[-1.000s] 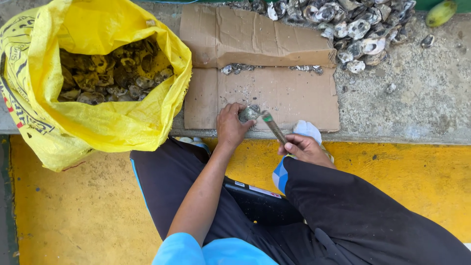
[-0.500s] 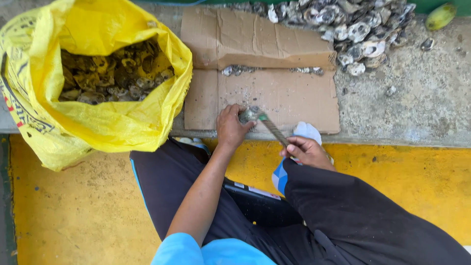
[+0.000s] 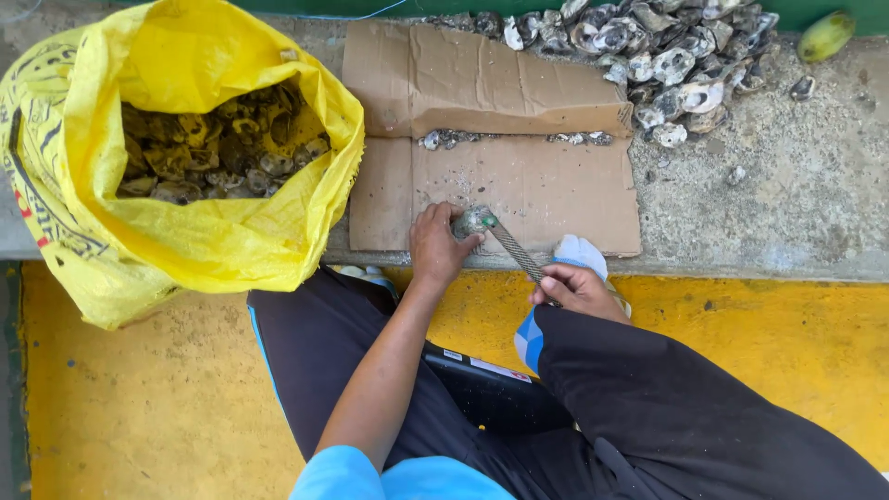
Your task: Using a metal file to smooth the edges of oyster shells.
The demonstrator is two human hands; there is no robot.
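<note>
My left hand (image 3: 435, 245) presses a small grey oyster (image 3: 470, 221) down on the near edge of a flat brown cardboard sheet (image 3: 546, 181). My right hand (image 3: 574, 289) grips the handle of a thin ribbed metal tool (image 3: 515, 250). The tool's tip touches the oyster beside my left fingers. My legs in dark trousers reach towards the cardboard, and a white and blue cloth (image 3: 579, 252) lies under my right hand.
A big yellow woven sack (image 3: 199, 245) full of unopened oysters stands at the left. A heap of opened shells (image 3: 662, 46) lies at the back right on the concrete ledge (image 3: 787, 204). Shell bits sit in the cardboard's fold. The floor (image 3: 139, 407) is painted yellow.
The tool's tip has shifted slightly against the oyster. Both hands stay in nearly the same spot.
</note>
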